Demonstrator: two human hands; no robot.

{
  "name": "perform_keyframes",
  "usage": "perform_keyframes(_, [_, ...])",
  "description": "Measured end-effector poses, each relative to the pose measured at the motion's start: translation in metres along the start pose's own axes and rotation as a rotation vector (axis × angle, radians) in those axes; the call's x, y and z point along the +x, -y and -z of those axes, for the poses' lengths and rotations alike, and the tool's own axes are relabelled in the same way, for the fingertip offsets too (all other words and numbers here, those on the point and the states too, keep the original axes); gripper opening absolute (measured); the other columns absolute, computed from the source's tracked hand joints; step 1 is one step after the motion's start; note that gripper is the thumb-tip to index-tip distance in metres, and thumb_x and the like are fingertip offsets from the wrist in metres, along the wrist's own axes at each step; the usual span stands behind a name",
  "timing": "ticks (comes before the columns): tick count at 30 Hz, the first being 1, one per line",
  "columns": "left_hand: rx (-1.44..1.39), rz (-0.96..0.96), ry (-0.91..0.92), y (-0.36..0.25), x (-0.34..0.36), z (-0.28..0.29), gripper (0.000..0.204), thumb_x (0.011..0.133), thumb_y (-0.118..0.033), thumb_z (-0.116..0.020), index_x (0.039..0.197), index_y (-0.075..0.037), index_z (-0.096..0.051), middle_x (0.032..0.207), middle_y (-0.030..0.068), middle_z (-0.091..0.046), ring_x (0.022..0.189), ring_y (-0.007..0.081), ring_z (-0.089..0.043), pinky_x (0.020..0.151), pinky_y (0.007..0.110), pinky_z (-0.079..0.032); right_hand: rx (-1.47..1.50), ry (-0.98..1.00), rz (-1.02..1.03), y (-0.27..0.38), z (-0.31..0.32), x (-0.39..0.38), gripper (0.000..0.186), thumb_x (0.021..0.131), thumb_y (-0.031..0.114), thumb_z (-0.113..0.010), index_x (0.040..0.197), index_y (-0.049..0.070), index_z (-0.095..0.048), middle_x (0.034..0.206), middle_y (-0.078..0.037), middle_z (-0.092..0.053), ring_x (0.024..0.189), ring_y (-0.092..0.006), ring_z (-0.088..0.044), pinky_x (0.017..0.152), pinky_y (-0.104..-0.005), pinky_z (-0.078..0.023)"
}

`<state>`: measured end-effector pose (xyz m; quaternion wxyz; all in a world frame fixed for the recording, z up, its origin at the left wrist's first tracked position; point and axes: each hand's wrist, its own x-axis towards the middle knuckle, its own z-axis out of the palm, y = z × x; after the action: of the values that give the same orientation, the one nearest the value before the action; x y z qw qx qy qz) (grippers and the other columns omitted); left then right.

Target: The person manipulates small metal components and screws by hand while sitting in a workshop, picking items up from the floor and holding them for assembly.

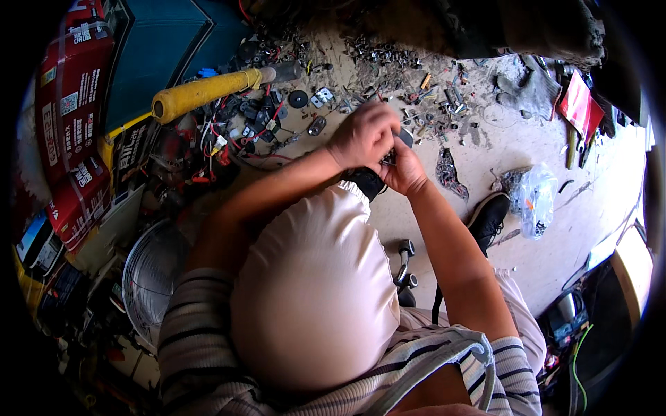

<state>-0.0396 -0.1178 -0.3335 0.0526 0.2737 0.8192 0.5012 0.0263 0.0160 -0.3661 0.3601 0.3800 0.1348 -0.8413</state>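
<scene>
Just beyond my raised knee (pixel 316 277), my two hands meet over the littered floor. My left hand (pixel 366 136) is curled closed, its fingers slightly blurred and pressed against my right hand. My right hand (pixel 404 168) closes around a small dark part (pixel 406 138) with a rounded grey edge. Fingers hide most of that part, so I cannot tell its kind. What my left fingertips pinch is hidden too. Below the hands shows a black shoe (pixel 366 182); my other black shoe (pixel 490 216) rests to the right.
Screws and small parts (pixel 454 100) litter the floor ahead. A yellow-handled tool (pixel 208 93) lies left, near wires and black parts (pixel 260 121). Red boxes (pixel 73 104) stand far left. Rightward are a grey glove (pixel 531 93), a clear plastic bag (pixel 538 197) and a caster (pixel 406 249).
</scene>
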Motion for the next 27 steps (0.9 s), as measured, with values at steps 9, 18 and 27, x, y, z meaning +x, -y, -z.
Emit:
perform_keyframes(9, [0.389, 0.108, -0.058, 0.090, 0.053, 0.012, 0.038, 0.074, 0.001, -0.053, 0.111, -0.007, -0.054, 0.112, 0.0120, -0.053, 0.105, 0.0312, -0.051, 0.090, 0.038, -0.042, -0.006, 0.043, -0.030, 0.003, -0.004, -0.003, 0.025, 0.095, 0.024, -0.040, 0.098, 0.002, -0.051, 0.093, -0.016, -0.060, 0.097, -0.0367, -0.061, 0.081, -0.0410, -0.055])
perform_keyframes(18, [0.460, 0.332, -0.135, 0.095, 0.018, 0.022, 0.017, 0.075, -0.003, -0.055, 0.090, -0.010, -0.056, 0.095, 0.0110, -0.055, 0.090, 0.0333, -0.054, 0.075, 0.041, -0.045, 0.012, 0.030, -0.051, 0.004, -0.001, -0.001, 0.026, 0.096, 0.025, -0.040, 0.097, 0.002, -0.051, 0.092, -0.016, -0.060, 0.096, -0.0373, -0.061, 0.081, -0.0408, -0.055])
perform_keyframes(27, [0.343, 0.293, -0.099, 0.085, 0.022, 0.016, 0.009, 0.082, -0.013, -0.056, 0.088, -0.007, -0.059, 0.088, 0.0154, -0.055, 0.082, 0.0368, -0.055, 0.069, 0.043, -0.046, 0.001, 0.016, -0.019, -0.005, -0.009, 0.001, 0.024, 0.093, 0.024, -0.043, 0.097, 0.003, -0.052, 0.089, -0.017, -0.060, 0.091, -0.0356, -0.062, 0.078, -0.0401, -0.056])
